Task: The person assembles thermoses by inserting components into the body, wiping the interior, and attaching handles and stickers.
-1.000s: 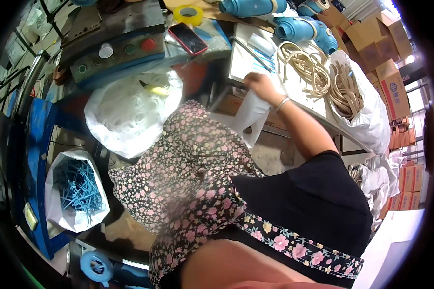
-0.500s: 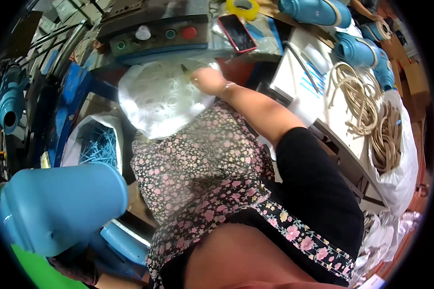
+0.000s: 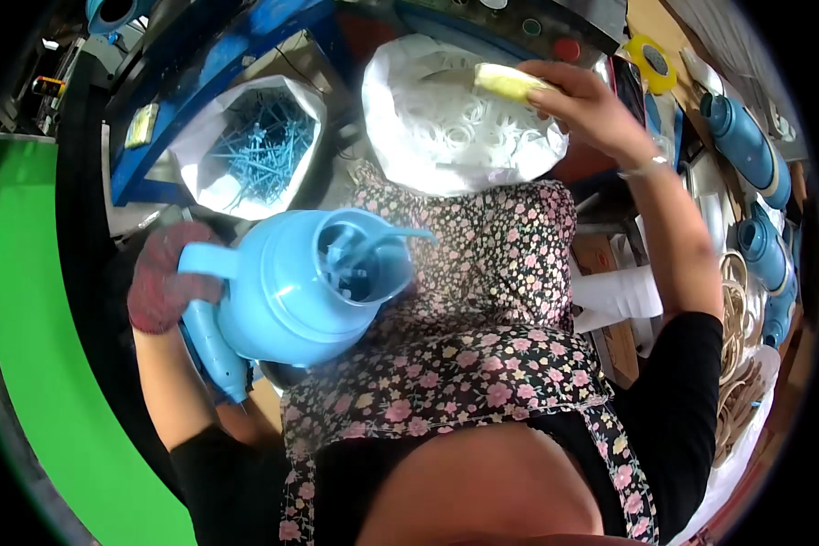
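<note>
Jug and hands, moved: light-blue, round-bodied plastic jug (image 3: 287, 305) swung in from the near left, open mouth now in sight; yellow-wrapped hand tool (image 3: 511, 85) now pinched in the right hand (image 3: 584, 102).
Jug, place: tilted, just left of the black floral apron (image 3: 500, 241), curved blue plastic piece (image 3: 393, 236) jutting over the rim.
Left hand (image 3: 166, 280): in a dark red-grey knit glove, curled round the blue loop handle (image 3: 207, 260).
Right hand: bare, thumb and fingers narrowed on the tool, above the far right edge of the white bag (image 3: 384, 150) of clear rings (image 3: 469, 129).
Farther left: white bag (image 3: 194, 159) of thin blue plastic sticks (image 3: 262, 150).
Jug, handling: probably light, stiff and smooth, slippery on the bulge; best held by the handle, body steadied from below.
Tool, handling: likely light; best held by the yellow part.
</note>
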`<state>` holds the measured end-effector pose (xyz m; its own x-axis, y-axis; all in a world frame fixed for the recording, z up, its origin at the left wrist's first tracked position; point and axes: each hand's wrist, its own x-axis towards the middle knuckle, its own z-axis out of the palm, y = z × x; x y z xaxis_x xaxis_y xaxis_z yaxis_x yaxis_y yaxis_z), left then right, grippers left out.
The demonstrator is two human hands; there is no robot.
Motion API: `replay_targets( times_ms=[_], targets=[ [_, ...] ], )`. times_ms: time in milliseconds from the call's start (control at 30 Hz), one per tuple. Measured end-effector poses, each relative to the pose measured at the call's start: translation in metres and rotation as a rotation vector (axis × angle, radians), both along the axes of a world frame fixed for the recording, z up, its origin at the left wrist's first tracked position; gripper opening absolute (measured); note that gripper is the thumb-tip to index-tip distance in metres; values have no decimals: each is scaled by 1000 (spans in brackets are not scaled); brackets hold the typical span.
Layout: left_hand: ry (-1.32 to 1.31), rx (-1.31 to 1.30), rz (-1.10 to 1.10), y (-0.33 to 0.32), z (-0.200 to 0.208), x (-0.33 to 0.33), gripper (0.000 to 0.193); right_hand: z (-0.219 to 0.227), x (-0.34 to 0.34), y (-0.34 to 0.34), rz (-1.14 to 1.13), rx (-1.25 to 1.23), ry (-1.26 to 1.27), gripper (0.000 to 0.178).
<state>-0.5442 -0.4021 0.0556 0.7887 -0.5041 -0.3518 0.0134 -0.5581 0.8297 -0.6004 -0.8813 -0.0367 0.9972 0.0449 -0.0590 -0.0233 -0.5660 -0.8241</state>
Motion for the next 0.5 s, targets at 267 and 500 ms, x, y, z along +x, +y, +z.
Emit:
replay_targets(
  times_ms=[267, 500],
  targets=[
    [299, -62, -303, -28, -39, 25, 20, 87, -57, 111, 622, -672, -582, 19],
    [-113, -46, 73, 9, -24, -56, 32, 87, -90, 82, 279, -205, 66, 27]
  ],
)
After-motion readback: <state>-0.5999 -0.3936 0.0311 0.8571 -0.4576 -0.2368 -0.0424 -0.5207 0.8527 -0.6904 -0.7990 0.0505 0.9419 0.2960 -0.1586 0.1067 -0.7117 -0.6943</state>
